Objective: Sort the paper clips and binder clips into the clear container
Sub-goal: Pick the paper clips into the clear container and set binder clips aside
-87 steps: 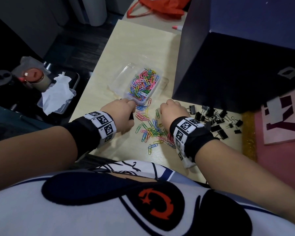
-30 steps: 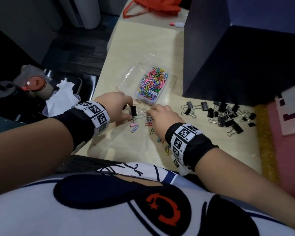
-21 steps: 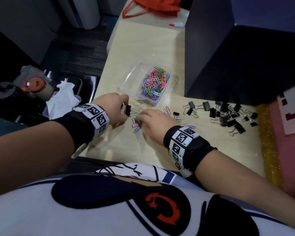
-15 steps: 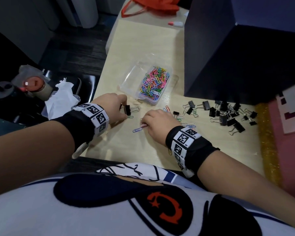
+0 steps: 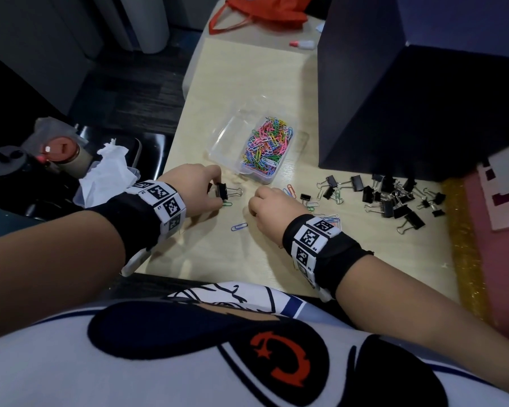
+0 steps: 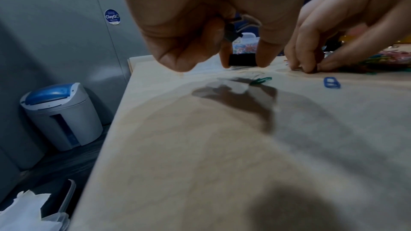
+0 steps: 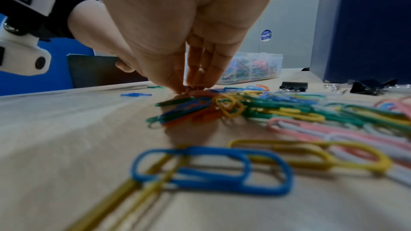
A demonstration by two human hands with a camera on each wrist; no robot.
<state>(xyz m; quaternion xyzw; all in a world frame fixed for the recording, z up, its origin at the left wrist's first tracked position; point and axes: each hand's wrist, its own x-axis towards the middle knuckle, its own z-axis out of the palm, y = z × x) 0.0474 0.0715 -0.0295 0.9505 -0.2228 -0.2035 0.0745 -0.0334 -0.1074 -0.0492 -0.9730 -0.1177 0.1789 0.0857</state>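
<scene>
The clear container (image 5: 228, 139) stands mid-table; its right compartment is full of coloured paper clips (image 5: 268, 148) and its left one looks bare. My left hand (image 5: 215, 192) pinches a black binder clip (image 5: 222, 190) just in front of the container, also seen in the left wrist view (image 6: 242, 59). My right hand (image 5: 254, 205) has its fingertips (image 7: 177, 87) bunched on the near end of a loose paper clip pile (image 7: 278, 110). A blue paper clip (image 5: 239, 227) and a green paper clip (image 5: 227, 204) lie between my hands. Several black binder clips (image 5: 394, 198) lie scattered at the right.
A tall dark blue box (image 5: 409, 98) stands behind the binder clips. A red bag (image 5: 265, 13) and a marker (image 5: 301, 44) lie at the far end. The table's left edge drops off beside my left wrist, with a tissue tray (image 5: 109, 168) below. A pink sheet (image 5: 506, 201) borders the right.
My left hand has taken hold of a binder clip and keeps it in front of the container. My right hand dragged paper clips leftward, then drew back a little, leaving a blue clip behind.
</scene>
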